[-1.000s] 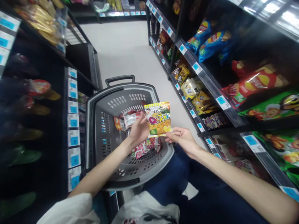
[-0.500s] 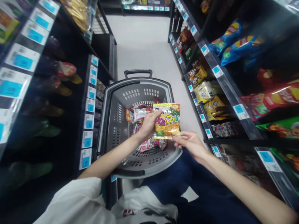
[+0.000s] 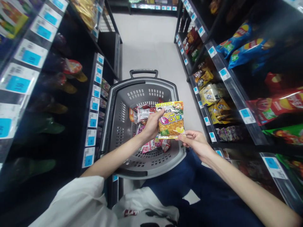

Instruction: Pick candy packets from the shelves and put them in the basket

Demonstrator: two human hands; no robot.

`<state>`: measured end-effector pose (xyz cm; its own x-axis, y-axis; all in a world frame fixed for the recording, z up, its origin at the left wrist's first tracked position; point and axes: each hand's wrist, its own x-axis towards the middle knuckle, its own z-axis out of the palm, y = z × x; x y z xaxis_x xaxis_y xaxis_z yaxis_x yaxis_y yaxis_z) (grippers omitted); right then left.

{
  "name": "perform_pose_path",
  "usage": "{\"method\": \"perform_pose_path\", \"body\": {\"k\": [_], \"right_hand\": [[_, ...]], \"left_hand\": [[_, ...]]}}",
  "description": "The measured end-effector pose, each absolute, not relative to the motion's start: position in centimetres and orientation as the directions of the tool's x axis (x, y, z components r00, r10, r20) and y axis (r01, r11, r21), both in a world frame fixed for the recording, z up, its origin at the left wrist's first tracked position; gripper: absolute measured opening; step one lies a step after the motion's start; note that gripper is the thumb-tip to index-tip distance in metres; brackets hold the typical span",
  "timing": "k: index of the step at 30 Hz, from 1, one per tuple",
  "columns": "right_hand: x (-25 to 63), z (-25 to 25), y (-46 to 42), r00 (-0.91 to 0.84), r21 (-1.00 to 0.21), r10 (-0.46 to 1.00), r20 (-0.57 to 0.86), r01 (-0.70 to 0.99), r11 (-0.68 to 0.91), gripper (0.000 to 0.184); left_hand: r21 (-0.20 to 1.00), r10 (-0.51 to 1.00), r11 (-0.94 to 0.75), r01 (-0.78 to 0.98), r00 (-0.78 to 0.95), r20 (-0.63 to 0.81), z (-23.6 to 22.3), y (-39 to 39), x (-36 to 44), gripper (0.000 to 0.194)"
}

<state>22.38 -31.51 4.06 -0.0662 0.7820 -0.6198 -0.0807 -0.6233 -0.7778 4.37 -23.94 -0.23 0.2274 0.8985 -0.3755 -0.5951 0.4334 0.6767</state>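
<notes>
A yellow bag of QQ gummy candy (image 3: 170,121) is held up over the right part of a grey shopping basket (image 3: 125,90), its printed front facing me. My left hand (image 3: 152,126) grips the bag's left edge, thumb on the front and the other fingers hidden behind. At the lower right corner, my right hand (image 3: 194,142) pinches the bag between thumb and fingers. Several candy packets lie on the basket floor beneath, among them a pink bag (image 3: 151,145) and a red and white packet (image 3: 144,115). The bag and my left hand partly cover them.
Dark shelves with blue and white price tags (image 3: 96,91) line both sides. On the right are blue chip bags (image 3: 246,52), a red chip bag (image 3: 276,105) and yellow snack packets (image 3: 219,110). Pale floor (image 3: 151,41) runs ahead to another shelf. The basket's black handle (image 3: 144,73) is at its far end.
The whole view has shifted slightly, so shelves and basket appear a little further right. The candy bag is turned slightly, with both hands still on it.
</notes>
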Motion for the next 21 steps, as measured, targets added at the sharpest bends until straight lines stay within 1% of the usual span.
{"method": "perform_pose_path", "body": {"k": [5, 10, 13, 17, 21], "right_hand": [[22.2, 3.8, -31.3, -0.037, -0.759, 0.764, -0.644, -0.1, -0.644, 0.051], [22.5, 3.5, -31.3, -0.067, -0.789, 0.793, -0.606, -0.074, -0.61, 0.05], [22.7, 3.7, -31.3, -0.103, -0.834, 0.833, -0.544, -0.048, -0.55, 0.047], [23.0, 4.1, -31.2, -0.137, -0.91, 0.903, -0.407, -0.028, -0.414, 0.039], [23.3, 4.1, -31.2, -0.123, -0.928, 0.921, -0.371, 0.002, -0.373, 0.037]], "left_hand": [[0.694, 0.916, 0.384, -0.609, 0.158, -0.368, 0.0, -23.9, 4.4, 0.03], [0.698, 0.913, 0.39, -0.6, 0.15, -0.381, -0.1, -24.1, 4.5, 0.031], [0.702, 0.915, 0.387, -0.598, 0.154, -0.373, -0.3, -24.1, 4.5, 0.032], [0.712, 0.932, 0.349, -0.609, 0.146, -0.332, -0.1, -24.1, 4.4, 0.032], [0.739, 0.946, 0.317, -0.595, 0.141, -0.292, 0.2, -24.0, 4.2, 0.036]]}}
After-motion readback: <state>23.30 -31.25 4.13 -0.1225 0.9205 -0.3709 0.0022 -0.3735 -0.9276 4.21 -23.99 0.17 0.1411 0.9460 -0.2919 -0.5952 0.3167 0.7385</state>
